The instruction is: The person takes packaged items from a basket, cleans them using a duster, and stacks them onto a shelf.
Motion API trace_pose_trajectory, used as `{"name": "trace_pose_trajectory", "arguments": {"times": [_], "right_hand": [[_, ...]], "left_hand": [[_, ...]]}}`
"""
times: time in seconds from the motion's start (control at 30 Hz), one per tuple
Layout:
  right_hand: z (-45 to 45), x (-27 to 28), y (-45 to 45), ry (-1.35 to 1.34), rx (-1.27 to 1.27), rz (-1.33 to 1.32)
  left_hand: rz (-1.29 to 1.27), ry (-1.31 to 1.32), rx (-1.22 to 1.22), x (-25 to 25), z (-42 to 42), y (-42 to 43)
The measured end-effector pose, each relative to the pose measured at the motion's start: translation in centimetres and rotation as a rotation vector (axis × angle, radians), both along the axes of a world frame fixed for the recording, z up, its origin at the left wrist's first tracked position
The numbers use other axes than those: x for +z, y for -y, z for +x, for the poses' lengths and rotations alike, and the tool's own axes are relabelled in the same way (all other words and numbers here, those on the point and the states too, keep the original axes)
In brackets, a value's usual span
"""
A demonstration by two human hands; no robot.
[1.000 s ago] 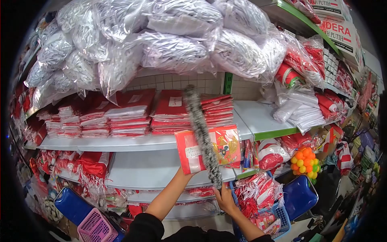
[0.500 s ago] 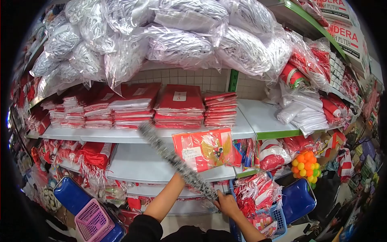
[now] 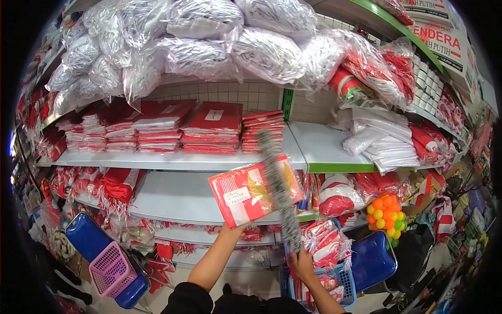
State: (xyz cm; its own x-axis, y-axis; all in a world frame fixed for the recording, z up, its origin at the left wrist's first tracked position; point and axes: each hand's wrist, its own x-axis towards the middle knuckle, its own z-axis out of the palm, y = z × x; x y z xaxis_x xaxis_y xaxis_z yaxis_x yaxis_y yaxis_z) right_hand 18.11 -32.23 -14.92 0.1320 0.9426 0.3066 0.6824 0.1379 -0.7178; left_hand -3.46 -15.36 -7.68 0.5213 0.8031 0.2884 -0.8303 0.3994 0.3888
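Note:
My left hand (image 3: 235, 231) grips the lower edge of a flat plastic packet (image 3: 230, 186) of folded red and white cloth, printed with a golden eagle and bearing a handwritten white label. Most of its fingers are hidden behind the packet. My right hand (image 3: 301, 263) is closed around the lower end of a long, grey, fluffy duster (image 3: 280, 188), blurred by motion. The duster slants up in front of the packet's right half and covers part of the eagle. I cannot tell whether the two touch.
Stacks of red and white packets (image 3: 212, 128) line the shelf (image 3: 172, 163) ahead. Bags of white strips (image 3: 204, 55) bulge above. A blue basket (image 3: 349, 285) of red and white goods stands at lower right, near a blue stool (image 3: 374, 263). A pink basket (image 3: 111, 268) sits lower left.
The duster has swung from leaning left to nearly upright, now crossing the packet. The packet has tilted and shifted slightly left and down. The camera view has turned slightly right.

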Motion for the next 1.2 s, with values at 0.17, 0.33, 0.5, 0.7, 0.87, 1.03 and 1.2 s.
{"name": "trace_pose_trajectory", "arguments": {"times": [0.17, 0.33, 0.5, 0.7, 0.87, 1.03, 1.2], "right_hand": [[1.2, -0.2, 2.0, 0.311, 0.182, -0.104], [1.9, 1.3, 1.8, 0.289, 0.214, -0.036], [2.3, -0.5, 0.6, -0.106, 0.122, 0.018], [4.1, 1.1, 1.3, 0.196, 0.095, -0.132], [2.9, 0.6, 1.7, -0.161, -0.069, 0.02], [3.1, 0.8, 4.1, 0.248, 0.162, -0.099], [4.6, 1.9, 2.8, -0.081, -0.036, 0.063]], "left_hand": [[0.012, -0.017, -0.023, 0.2, 2.9, 1.0], [0.027, -0.049, -0.085, 0.7, 5.4, 1.8], [0.031, -0.065, -0.128, 0.0, 6.9, 2.6], [0.016, -0.088, -0.123, -0.7, 6.4, 3.3], [0.019, -0.108, -0.106, -0.6, 6.2, 2.9], [0.014, -0.11, -0.091, -0.8, 5.7, 2.7], [0.02, -0.115, -0.094, -0.7, 6.0, 2.2]]}}
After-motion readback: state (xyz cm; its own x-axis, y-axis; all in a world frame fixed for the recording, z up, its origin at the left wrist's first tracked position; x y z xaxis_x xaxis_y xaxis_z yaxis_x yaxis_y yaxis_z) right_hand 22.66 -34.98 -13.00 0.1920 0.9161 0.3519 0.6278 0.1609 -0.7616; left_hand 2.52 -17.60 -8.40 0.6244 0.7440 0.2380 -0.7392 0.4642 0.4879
